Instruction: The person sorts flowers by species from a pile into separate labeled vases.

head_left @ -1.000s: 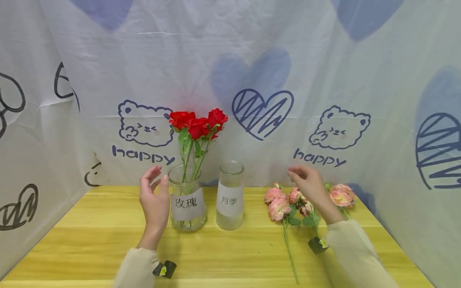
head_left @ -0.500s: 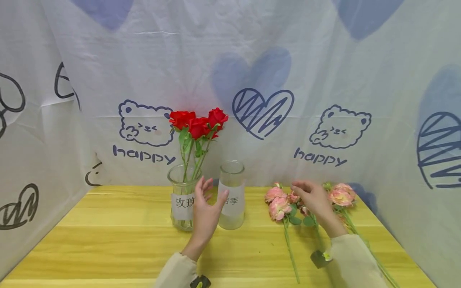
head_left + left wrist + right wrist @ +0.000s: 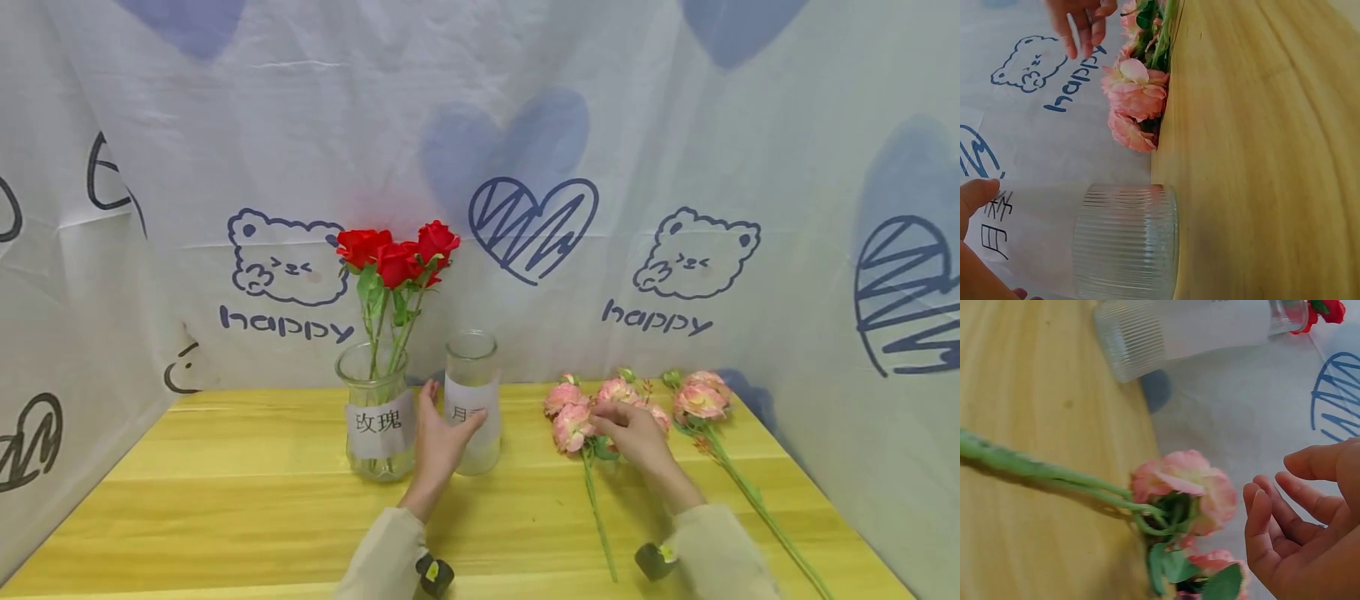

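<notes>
Pink flowers (image 3: 573, 427): lying on the table (image 3: 225, 500), stems (image 3: 597, 518) this way, probably for easy reach. Right hand (image 3: 637, 437) close by, loose fingers (image 3: 1259, 515), nothing grasped. Left hand (image 3: 441, 443) relaxed beside narrow vase (image 3: 483, 458), maybe for steadying; can't tell if touching.

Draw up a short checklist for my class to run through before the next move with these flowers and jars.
1. Tall jar upright on the table: ok.
2. Tall jar free of flowers: ok.
3. Red roses standing in the wide jar: ok.
4. Left hand touching the tall jar: cannot tell; it overlaps the jar in the head view.
5. Right hand holding a pink flower: not ok; the right wrist view shows it grasping nothing.
</notes>
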A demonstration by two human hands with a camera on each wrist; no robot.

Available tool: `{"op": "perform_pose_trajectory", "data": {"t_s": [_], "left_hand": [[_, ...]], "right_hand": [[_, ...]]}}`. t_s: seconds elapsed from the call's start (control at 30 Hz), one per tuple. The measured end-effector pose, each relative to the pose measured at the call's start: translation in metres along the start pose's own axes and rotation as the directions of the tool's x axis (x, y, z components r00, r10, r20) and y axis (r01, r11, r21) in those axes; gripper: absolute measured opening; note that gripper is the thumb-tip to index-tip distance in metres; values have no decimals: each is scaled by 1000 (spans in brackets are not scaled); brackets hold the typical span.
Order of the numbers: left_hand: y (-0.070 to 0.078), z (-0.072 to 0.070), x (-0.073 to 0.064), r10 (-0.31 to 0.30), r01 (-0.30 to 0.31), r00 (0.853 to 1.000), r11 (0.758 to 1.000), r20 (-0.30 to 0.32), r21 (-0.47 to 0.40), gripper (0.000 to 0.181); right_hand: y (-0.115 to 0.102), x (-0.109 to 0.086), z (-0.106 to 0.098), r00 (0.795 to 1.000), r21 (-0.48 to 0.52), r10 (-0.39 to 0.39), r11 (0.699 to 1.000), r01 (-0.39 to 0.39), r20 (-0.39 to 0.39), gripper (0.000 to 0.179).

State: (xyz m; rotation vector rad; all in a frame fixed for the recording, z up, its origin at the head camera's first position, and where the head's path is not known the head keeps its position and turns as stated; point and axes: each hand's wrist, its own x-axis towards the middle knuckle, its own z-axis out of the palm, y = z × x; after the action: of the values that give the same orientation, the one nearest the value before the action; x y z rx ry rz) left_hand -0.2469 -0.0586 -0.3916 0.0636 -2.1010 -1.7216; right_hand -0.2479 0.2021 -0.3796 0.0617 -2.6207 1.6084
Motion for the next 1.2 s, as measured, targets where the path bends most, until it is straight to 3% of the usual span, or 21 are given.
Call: {"op": "perform_pose_trajectory", "data": {"t_s": [0.13,0.57,0.93,1.2], "left_hand": [[-4,3,4,-32,31,999,999,21,26,91],[-11,8,7,-17,14,998,998,53,59,81],[-8,6,11,-19,12,997,994,70,106,79],[-10,8,9,-39,31,998,990,57,137,80]], "right_hand": [[8,-2,4,999,23,5,1000,-6,37,29],[28,-4,11,993,-18,-40,999,42,109,27],[33,-4,12,991,-37,32,999,-28,132,25],[39,-5,18,989,-121,89,990,-74,121,22]]}}
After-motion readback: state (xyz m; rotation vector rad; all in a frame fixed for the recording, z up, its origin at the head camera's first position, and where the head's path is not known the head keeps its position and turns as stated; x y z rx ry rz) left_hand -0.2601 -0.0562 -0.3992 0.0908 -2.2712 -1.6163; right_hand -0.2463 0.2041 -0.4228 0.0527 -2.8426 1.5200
